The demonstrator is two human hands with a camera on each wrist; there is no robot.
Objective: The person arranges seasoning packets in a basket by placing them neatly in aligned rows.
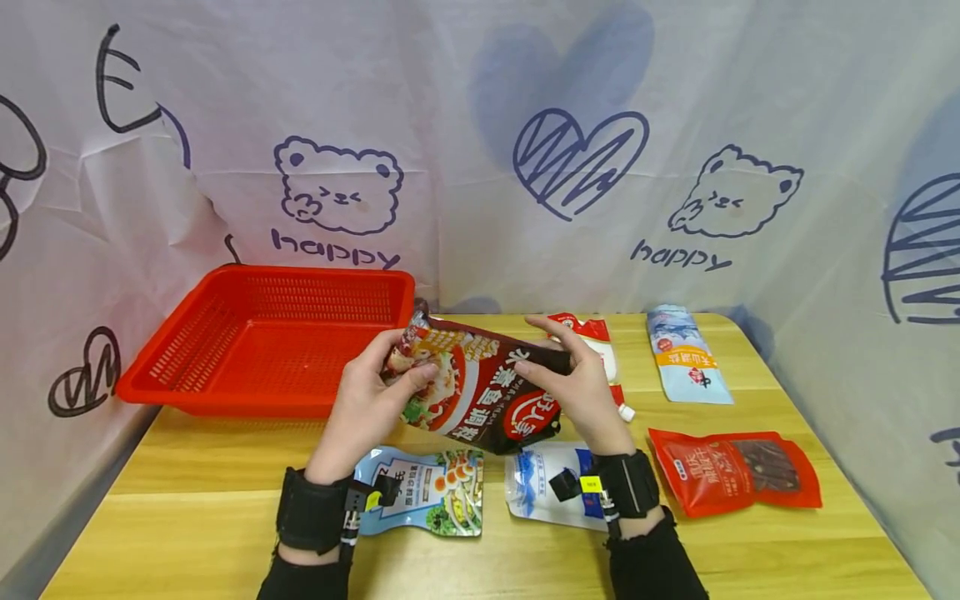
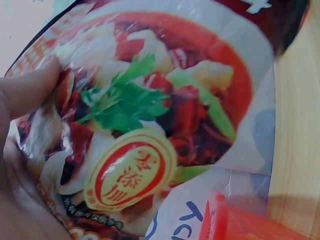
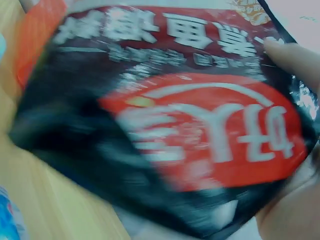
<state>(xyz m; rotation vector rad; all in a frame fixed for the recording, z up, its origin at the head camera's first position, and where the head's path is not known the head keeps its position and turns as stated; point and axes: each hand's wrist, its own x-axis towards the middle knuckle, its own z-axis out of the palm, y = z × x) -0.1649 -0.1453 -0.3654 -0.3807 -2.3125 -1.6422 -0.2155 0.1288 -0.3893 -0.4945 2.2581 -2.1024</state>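
A dark red and black seasoning packet (image 1: 480, 383), printed with a fish dish, is held up tilted above the table between both hands. My left hand (image 1: 367, 404) grips its left end, thumb on the printed front. At the other end my right hand (image 1: 581, 383) pinches the packet, thumb on the front and index finger extended past the top edge. In the left wrist view the packet's food picture (image 2: 145, 95) fills most of the frame. The right wrist view shows its black end with the red logo (image 3: 215, 135), somewhat blurred. Fingers behind the packet are mostly hidden.
A red plastic basket (image 1: 262, 400) stands at the back left. On the wooden table (image 1: 225, 517) lie a light blue pouch (image 1: 420, 492), a white-blue bag (image 1: 555, 475), a red pouch (image 1: 735, 471), a blue-orange packet (image 1: 686, 354) and a partly hidden red-white pouch (image 1: 600, 342).
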